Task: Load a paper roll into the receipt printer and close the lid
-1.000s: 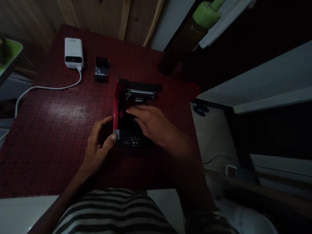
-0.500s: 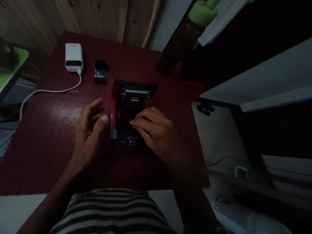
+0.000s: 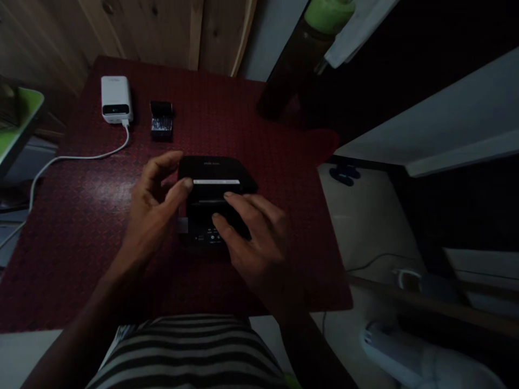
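A small black printer [image 3: 211, 213] with a red side sits on the table, its lid down and buttons along its near edge. A white strip [image 3: 216, 182] crosses the top of it. My left hand [image 3: 156, 197] is at its left side, fingers and thumb apart, the thumb tip at the lid's left edge. Over the lid's right half lies my right hand [image 3: 257, 229], fingers spread, thumb and index tips on the black surface. The palm covers the printer's right side. Behind and to the left stands a small dark roll with a shiny strip [image 3: 161, 121].
A white power bank [image 3: 116, 99] with a white cable [image 3: 85, 156] lies at the back left of the red table [image 3: 93, 259]. A dark bottle with a green cap [image 3: 328, 16] stands at the back right. Blue slippers [image 3: 344, 174] are on the floor.
The printer's raised lid has come down and now hides the inside. My right fingers, pinched together inside the printer before, are now spread on the lid. My left hand has moved closer to it.
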Demonstrator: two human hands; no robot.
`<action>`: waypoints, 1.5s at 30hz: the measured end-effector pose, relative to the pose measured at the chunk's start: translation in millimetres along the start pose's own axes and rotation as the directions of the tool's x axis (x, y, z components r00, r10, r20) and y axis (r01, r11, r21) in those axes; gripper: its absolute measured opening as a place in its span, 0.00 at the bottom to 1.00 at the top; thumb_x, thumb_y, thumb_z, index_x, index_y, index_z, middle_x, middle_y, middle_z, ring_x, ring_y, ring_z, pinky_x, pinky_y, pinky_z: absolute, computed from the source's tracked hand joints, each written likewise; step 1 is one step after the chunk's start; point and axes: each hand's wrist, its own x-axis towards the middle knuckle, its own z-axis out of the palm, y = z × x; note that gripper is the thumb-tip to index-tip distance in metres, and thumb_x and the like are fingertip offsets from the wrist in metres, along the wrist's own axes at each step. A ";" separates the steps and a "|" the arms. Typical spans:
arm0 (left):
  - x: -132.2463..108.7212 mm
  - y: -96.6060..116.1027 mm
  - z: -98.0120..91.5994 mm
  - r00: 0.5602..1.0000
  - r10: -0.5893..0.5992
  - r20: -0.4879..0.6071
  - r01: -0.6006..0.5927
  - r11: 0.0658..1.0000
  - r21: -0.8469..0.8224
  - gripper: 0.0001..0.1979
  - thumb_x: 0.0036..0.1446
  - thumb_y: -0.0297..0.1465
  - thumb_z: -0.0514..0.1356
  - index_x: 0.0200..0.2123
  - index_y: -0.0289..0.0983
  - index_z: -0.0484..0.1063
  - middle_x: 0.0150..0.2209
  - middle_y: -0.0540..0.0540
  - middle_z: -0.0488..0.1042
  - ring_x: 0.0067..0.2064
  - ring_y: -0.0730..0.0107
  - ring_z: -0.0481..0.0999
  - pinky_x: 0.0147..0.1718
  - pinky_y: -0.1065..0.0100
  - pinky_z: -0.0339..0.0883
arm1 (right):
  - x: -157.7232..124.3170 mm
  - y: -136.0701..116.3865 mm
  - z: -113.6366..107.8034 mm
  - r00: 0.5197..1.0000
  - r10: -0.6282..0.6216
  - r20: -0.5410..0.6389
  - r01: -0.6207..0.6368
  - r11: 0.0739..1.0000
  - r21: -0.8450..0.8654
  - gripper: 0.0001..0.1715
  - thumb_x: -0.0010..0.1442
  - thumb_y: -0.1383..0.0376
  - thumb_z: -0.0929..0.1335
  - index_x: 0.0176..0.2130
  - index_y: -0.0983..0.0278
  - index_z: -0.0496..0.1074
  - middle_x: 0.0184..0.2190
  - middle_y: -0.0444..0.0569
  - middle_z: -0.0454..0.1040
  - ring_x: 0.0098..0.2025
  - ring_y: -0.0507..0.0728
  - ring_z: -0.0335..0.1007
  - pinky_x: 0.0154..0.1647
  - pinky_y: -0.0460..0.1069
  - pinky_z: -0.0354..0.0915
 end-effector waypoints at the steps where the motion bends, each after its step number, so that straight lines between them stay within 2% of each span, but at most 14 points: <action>1: -8.7 -1.8 -1.9 0.998 -0.056 0.016 0.056 0.998 -0.015 0.20 0.65 0.43 0.76 0.57 0.45 0.83 0.65 0.43 0.82 0.72 0.45 0.79 0.70 0.47 0.76 | -0.6 -0.6 -0.6 1.000 0.005 0.010 -0.005 1.000 -0.019 0.12 0.75 0.76 0.74 0.48 0.60 0.86 0.59 0.55 0.89 0.61 0.63 0.83 0.60 0.58 0.80; 2: -17.1 -3.8 -3.4 0.994 -0.103 0.033 0.105 0.994 -0.040 0.26 0.64 0.43 0.76 0.63 0.46 0.81 0.67 0.42 0.81 0.71 0.44 0.79 0.69 0.48 0.78 | -1.3 -1.0 -0.9 1.000 0.007 0.022 -0.007 1.000 -0.020 0.13 0.75 0.76 0.73 0.48 0.59 0.86 0.61 0.53 0.88 0.64 0.63 0.83 0.62 0.58 0.80; 4: -31.2 -7.9 -4.6 0.982 -0.177 0.062 0.182 0.980 -0.085 0.33 0.63 0.42 0.76 0.69 0.46 0.77 0.71 0.40 0.79 0.72 0.43 0.79 0.67 0.49 0.80 | -2.9 -0.8 -0.1 0.999 0.007 0.031 -0.008 1.000 0.019 0.13 0.76 0.75 0.72 0.48 0.59 0.86 0.60 0.53 0.89 0.65 0.62 0.84 0.65 0.58 0.79; 7: -43.8 -12.5 -3.1 0.958 -0.268 0.106 0.282 0.948 -0.148 0.35 0.64 0.41 0.75 0.72 0.46 0.75 0.74 0.39 0.77 0.73 0.41 0.78 0.66 0.49 0.81 | -5.7 0.3 3.5 1.000 0.023 0.009 -0.024 0.996 0.090 0.12 0.77 0.75 0.72 0.48 0.62 0.86 0.54 0.53 0.92 0.59 0.60 0.89 0.64 0.56 0.80; 10: -47.8 -13.4 -1.2 0.940 -0.315 0.132 0.336 0.922 -0.192 0.35 0.66 0.41 0.74 0.73 0.46 0.73 0.75 0.40 0.76 0.75 0.41 0.77 0.68 0.47 0.80 | -7.5 0.5 4.7 0.998 0.051 0.024 -0.054 0.990 0.130 0.11 0.77 0.74 0.72 0.48 0.64 0.86 0.53 0.53 0.92 0.58 0.60 0.90 0.63 0.56 0.81; 17: -47.4 -9.6 -1.9 0.940 -0.312 0.138 0.334 0.924 -0.188 0.34 0.67 0.37 0.73 0.73 0.46 0.73 0.77 0.42 0.74 0.77 0.44 0.74 0.72 0.51 0.76 | -7.8 -2.5 2.6 0.992 0.098 0.085 -0.114 0.971 0.208 0.16 0.76 0.77 0.71 0.51 0.63 0.87 0.55 0.54 0.91 0.60 0.61 0.90 0.64 0.57 0.82; 21: -48.5 -10.8 -0.8 0.940 -0.312 0.136 0.334 0.923 -0.194 0.34 0.67 0.38 0.73 0.74 0.45 0.73 0.77 0.42 0.74 0.77 0.44 0.74 0.71 0.51 0.76 | -9.2 -3.6 5.0 0.990 0.119 0.082 -0.134 0.966 0.222 0.14 0.77 0.75 0.70 0.52 0.64 0.86 0.54 0.54 0.91 0.60 0.62 0.90 0.65 0.59 0.83; 25: -56.8 -12.3 -3.1 0.924 -0.369 0.103 0.383 0.893 -0.237 0.34 0.67 0.41 0.74 0.73 0.46 0.75 0.75 0.42 0.76 0.77 0.44 0.74 0.75 0.47 0.71 | -16.6 -4.5 0.7 0.985 0.150 0.084 -0.168 0.947 0.275 0.17 0.78 0.73 0.71 0.61 0.66 0.83 0.59 0.58 0.89 0.65 0.63 0.87 0.68 0.61 0.81; 29: -68.1 -11.2 -11.8 0.913 -0.396 0.099 0.409 0.882 -0.235 0.28 0.68 0.41 0.72 0.70 0.48 0.80 0.74 0.44 0.77 0.78 0.43 0.73 0.77 0.44 0.67 | -34.6 -8.7 -8.0 0.948 0.318 0.027 -0.314 0.911 0.268 0.29 0.77 0.70 0.73 0.73 0.60 0.74 0.64 0.59 0.86 0.68 0.64 0.83 0.70 0.63 0.80; 32: -72.0 -9.2 -16.2 0.912 -0.400 0.095 0.411 0.892 -0.188 0.27 0.68 0.38 0.72 0.68 0.51 0.81 0.72 0.46 0.79 0.76 0.45 0.75 0.76 0.46 0.68 | -49.3 -14.9 -10.2 0.890 0.452 0.056 -0.450 0.852 0.267 0.32 0.78 0.61 0.74 0.76 0.57 0.70 0.64 0.59 0.86 0.66 0.66 0.85 0.66 0.65 0.83; 35: -71.3 -4.7 -15.2 0.914 -0.399 0.070 0.405 0.901 -0.153 0.25 0.68 0.39 0.73 0.67 0.52 0.83 0.70 0.47 0.81 0.75 0.46 0.76 0.73 0.49 0.72 | -58.0 -20.8 -7.8 0.849 0.515 0.120 -0.526 0.799 0.291 0.35 0.79 0.54 0.73 0.78 0.58 0.68 0.66 0.59 0.84 0.67 0.67 0.84 0.65 0.64 0.84; 40: -68.0 4.2 -10.3 0.918 -0.392 0.056 0.395 0.912 -0.106 0.27 0.66 0.42 0.75 0.67 0.48 0.82 0.67 0.44 0.83 0.73 0.42 0.79 0.61 0.52 0.84 | -59.3 -21.3 -3.5 0.834 0.537 0.128 -0.548 0.777 0.311 0.37 0.79 0.48 0.73 0.77 0.57 0.67 0.64 0.60 0.85 0.64 0.66 0.87 0.62 0.62 0.86; 45: -67.8 4.1 -10.3 0.925 -0.375 0.060 0.379 0.920 -0.102 0.26 0.66 0.41 0.74 0.65 0.49 0.82 0.66 0.44 0.84 0.68 0.44 0.83 0.60 0.51 0.85 | -59.4 -17.9 -3.2 0.840 0.531 0.115 -0.537 0.779 0.322 0.37 0.78 0.49 0.75 0.76 0.57 0.69 0.62 0.59 0.86 0.62 0.67 0.88 0.59 0.63 0.87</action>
